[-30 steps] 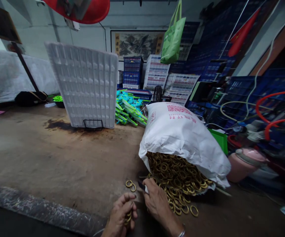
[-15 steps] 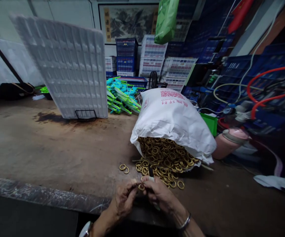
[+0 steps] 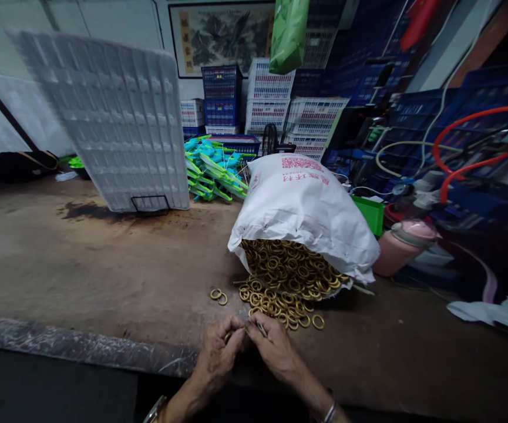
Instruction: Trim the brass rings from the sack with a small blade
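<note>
Just in front of the spilled rings, my two hands meet at the fingertips over the table's near edge. My left hand (image 3: 219, 348) is closed, with the edge of a brass-coloured ring (image 3: 228, 336) showing between thumb and fingers. My right hand (image 3: 276, 348) is also closed, round a small slim tool (image 3: 261, 329); little of it shows and its kind is unclear. Beyond them a white woven sack (image 3: 304, 202) lies on its side, its mouth full of similar rings (image 3: 286, 267). Many loose rings (image 3: 275, 305) lie before it, and two rings (image 3: 219, 296) sit apart on the left.
A ribbed whitish panel (image 3: 117, 123) stands on a wire stand on the wooden table (image 3: 104, 276). Green and blue plastic parts (image 3: 214, 170) are heaped behind. Right of the sack are a pink bottle (image 3: 403, 247), a green tray (image 3: 368, 214) and red hoses (image 3: 451, 153). Stacked crates (image 3: 266, 97) line the back.
The ring that showed between both hands now shows in my left fingers. My right hand has turned, so the tool's dark upright end no longer shows. The view has shifted slightly.
</note>
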Demonstrator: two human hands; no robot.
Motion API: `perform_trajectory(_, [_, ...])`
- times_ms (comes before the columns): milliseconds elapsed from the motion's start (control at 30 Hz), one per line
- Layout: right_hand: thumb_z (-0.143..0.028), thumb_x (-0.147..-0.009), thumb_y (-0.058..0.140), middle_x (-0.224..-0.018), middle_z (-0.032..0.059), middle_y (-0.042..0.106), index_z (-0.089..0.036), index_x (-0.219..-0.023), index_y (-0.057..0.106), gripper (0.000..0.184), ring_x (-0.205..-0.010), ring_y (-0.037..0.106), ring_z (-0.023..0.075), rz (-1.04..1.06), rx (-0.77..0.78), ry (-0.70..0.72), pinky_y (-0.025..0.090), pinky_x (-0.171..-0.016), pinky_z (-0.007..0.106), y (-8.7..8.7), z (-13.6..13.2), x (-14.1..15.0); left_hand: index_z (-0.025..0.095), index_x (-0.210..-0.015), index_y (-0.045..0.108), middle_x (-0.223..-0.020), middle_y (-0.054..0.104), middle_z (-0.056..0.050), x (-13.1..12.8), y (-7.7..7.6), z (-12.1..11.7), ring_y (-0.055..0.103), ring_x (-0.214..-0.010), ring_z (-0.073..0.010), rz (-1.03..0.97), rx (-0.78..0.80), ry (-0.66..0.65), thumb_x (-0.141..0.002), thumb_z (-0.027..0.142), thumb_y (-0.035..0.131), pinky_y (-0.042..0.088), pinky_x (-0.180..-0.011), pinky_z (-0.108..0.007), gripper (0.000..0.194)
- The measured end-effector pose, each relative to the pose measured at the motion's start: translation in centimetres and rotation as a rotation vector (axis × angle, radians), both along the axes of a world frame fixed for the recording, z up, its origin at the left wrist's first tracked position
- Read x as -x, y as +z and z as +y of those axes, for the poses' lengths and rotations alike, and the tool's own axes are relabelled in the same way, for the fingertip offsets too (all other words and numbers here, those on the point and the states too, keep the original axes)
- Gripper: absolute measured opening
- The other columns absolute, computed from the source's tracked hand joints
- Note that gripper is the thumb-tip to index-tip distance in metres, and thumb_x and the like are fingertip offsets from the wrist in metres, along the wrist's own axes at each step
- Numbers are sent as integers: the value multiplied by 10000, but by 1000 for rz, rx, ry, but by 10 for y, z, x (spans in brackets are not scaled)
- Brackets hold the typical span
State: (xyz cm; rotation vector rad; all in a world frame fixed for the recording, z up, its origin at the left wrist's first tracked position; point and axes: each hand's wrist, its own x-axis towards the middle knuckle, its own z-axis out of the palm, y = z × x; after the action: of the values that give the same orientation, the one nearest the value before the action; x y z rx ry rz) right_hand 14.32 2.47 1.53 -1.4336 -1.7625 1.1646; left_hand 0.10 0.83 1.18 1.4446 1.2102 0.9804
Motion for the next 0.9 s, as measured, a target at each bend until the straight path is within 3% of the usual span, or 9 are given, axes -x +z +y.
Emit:
perform_trajectory(267, [-414,-777,442,-544,-54,379,-178,-605,445,292,-538,346,91,162,134,-59,289,-508,209,-4,1,1,173,-673,467,-488,439,60,0,0,-1,300,-377,-50,-318,368,-113,-772,479,487,210,-372,-179,322])
perform_trajectory(400, [-383,-800,414,-545,-44,442,-173,-624,471,279,-534,393,92,237,139,-45,325,-534,204,-9,4,1,171,-695,467,-543,440,60,1,2,-5,272,-385,-34,-476,451,-115,-759,474,526,166,-354,-169,315])
perform_trajectory(533, [-297,-809,372,-592,-17,505,-181,-683,508,219,-577,452,119,-39,-19,-61,327,-564,219,-11,1,-1,176,-692,460,-486,385,84,2,3,-6,247,-376,-35,-452,443,-54,-753,491,532,155,-350,-169,329])
perform_trajectory(600, [-179,-746,394,-639,-5,552,-191,-734,533,140,-607,484,130,-227,-101,18,319,-581,224,-11,-3,-1,179,-697,448,-483,399,85,2,3,-6,256,-376,-33,-441,429,-23,-742,505,538,163,-356,-170,341])
perform_trajectory(667, [-95,-675,391,-688,5,596,-202,-783,548,219,-645,522,138,-348,-121,101,318,-600,220,-11,-7,0,182,-718,434,-519,454,73,1,1,-5,283,-385,-29,-456,425,11,-700,523,576,174,-371,-169,370])
perform_trajectory(900, [-58,-666,363,-769,22,635,-208,-868,537,306,-712,570,147,-519,-138,132,308,-606,208,-11,-8,4,186,-692,413,-515,468,66,0,-11,-3,300,-390,-34,-430,351,43,-656,585,578,207,-397,-180,433])
